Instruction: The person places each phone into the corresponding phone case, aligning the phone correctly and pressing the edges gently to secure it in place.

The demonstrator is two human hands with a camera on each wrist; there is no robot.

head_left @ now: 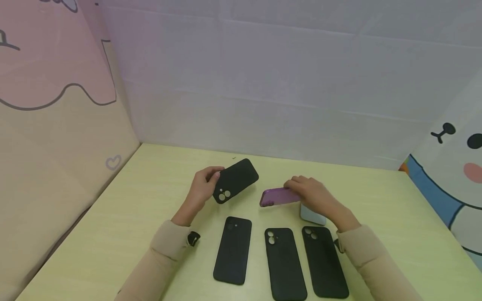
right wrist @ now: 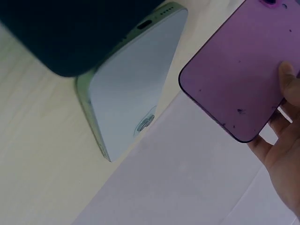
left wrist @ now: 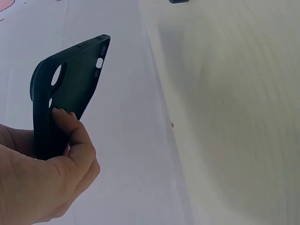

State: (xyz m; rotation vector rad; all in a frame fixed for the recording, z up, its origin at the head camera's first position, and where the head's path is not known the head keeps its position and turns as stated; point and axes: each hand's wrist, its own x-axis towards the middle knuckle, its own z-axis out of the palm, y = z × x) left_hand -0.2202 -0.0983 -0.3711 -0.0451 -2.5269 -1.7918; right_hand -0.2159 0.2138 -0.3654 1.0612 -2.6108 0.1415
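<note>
Walls of white sheeting and cartoon-printed panels close in a pale yellow-green table (head_left: pixel 132 234) on three sides.

Above the middle of the table, the left hand (head_left: pixel 201 188) holds a black case (head_left: pixel 236 181) off the surface, thumb and fingers pinching its long edge near the camera-hole end. The case is tilted, its long axis running from the near left up toward the far right, with the camera holes at the lower, nearer end. In the left wrist view the thumb (left wrist: pixel 77 136) presses on the case's side.

Just to the right, the right hand (head_left: pixel 314 194) grips a purple phone (head_left: pixel 278 196) by one end, fingers curled over it. The phone lies nearly level above the table, its long axis running left to right and its free end pointing at the black case. A pale blue phone (head_left: pixel 312 216) lies flat under that hand.

Along the near edge, three more black cases (head_left: pixel 285 261) lie flat side by side, long axes pointing away from the person.
</note>
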